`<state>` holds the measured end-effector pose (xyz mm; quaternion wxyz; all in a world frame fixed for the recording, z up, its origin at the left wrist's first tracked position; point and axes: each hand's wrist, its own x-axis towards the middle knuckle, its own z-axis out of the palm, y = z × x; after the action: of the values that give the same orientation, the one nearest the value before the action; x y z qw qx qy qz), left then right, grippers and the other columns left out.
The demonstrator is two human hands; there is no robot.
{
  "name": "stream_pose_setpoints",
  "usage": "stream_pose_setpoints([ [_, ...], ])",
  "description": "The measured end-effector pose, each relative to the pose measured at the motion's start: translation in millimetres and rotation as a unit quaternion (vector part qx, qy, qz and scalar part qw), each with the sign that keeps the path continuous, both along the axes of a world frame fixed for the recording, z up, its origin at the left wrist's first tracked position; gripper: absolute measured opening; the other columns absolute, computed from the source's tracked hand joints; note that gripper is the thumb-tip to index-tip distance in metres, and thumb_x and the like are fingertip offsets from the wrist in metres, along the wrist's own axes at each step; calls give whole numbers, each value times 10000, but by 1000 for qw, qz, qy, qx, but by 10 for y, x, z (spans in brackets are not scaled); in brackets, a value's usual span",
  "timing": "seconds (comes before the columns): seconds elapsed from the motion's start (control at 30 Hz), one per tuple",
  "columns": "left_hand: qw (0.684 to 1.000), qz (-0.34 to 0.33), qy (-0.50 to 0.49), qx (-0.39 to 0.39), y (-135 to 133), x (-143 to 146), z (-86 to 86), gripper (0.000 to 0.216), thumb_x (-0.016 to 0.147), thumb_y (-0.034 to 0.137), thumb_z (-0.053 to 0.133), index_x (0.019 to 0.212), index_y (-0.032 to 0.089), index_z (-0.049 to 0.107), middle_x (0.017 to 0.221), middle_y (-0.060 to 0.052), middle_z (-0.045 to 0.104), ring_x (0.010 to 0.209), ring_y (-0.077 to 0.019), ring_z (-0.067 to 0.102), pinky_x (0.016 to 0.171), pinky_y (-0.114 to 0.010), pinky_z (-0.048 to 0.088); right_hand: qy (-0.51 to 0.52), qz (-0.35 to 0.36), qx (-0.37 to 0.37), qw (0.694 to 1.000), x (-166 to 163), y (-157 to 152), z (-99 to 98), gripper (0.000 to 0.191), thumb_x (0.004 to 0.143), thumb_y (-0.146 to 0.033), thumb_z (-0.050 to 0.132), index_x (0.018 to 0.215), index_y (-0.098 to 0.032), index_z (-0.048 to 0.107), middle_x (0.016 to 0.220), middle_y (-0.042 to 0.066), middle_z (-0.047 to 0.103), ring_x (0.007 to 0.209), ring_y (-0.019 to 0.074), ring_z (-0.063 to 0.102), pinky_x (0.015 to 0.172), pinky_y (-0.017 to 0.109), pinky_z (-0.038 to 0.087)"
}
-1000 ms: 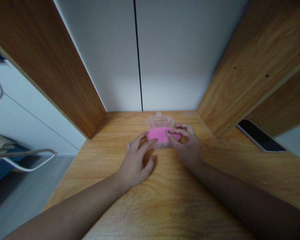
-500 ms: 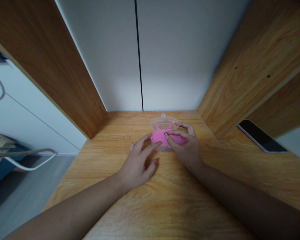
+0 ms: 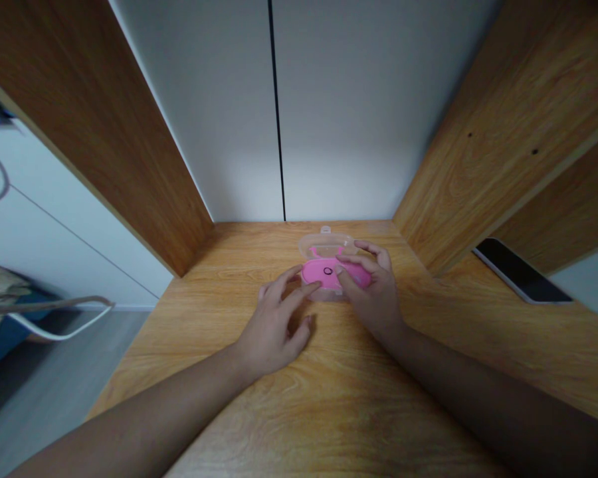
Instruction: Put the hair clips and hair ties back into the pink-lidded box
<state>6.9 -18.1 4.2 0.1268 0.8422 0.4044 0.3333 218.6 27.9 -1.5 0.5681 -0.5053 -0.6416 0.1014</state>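
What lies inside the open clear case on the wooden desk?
A pink insert holding a small dark ring. The right hand grips the clear case and covers the insert's right end, so anything there is hidden.

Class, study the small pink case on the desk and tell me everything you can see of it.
The pink case is small, oval and looks like glossy plastic. It lies flat on the wooden desk. Its clear lid stands open behind it. A small dark ring sits on the pink part. The left hand touches its left edge with a fingertip, and the right hand clasps its right end.
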Motion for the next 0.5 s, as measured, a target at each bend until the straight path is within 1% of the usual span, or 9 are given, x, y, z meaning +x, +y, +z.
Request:
stream_pose_setpoints([
  [0.07,1000,1,0,-2,-3,0,3,553,882,209,587,1423,272,490,1545,-144,364,1400,-325,402,1107,-535,376,14,-6,-10,1000,17,13,-25,336,841,-324,688,1164,-232,683,1301,125,510,1277,292,502,1121,544,401],
  [0.13,1000,0,-1,-3,-7,2,7,555,880,207,587,1422,275,490,1546,-144,364,1397,-328,406,1108,-541,374,35,-13,-32,999,28,37,-74,486,864,-364,664,1317,-220,567,1334,141,509,1298,297,483,1134,563,379],
  [0.2,1000,-1,-2,-3,-9,4,9,556,880,207,588,1422,278,489,1546,-143,363,1397,-331,407,1108,-547,375,63,-4,-68,996,29,67,-134,573,899,-409,624,1408,-205,461,1397,160,493,1317,298,478,1153,574,351],
  [0.27,1000,-1,-2,-5,-9,5,11,556,881,208,588,1423,277,489,1547,-142,361,1400,-330,403,1109,-546,377,103,23,-99,990,20,93,-186,613,937,-445,569,1461,-190,379,1449,178,475,1325,289,492,1151,557,367],
  [0.33,1000,-1,-4,-7,-5,6,11,553,881,208,589,1422,273,493,1546,-141,362,1403,-326,400,1112,-536,382,136,48,-112,983,5,109,-214,635,957,-465,531,1488,-180,329,1474,187,470,1334,279,501,1142,526,394],
  [0.5,1000,-14,-22,-12,2,3,3,563,872,194,598,1420,262,493,1537,-138,374,1420,-321,382,1133,-518,388,177,84,-117,974,-21,109,-188,674,956,-515,511,1499,-177,302,1449,188,516,1300,276,549,1086,480,468],
])
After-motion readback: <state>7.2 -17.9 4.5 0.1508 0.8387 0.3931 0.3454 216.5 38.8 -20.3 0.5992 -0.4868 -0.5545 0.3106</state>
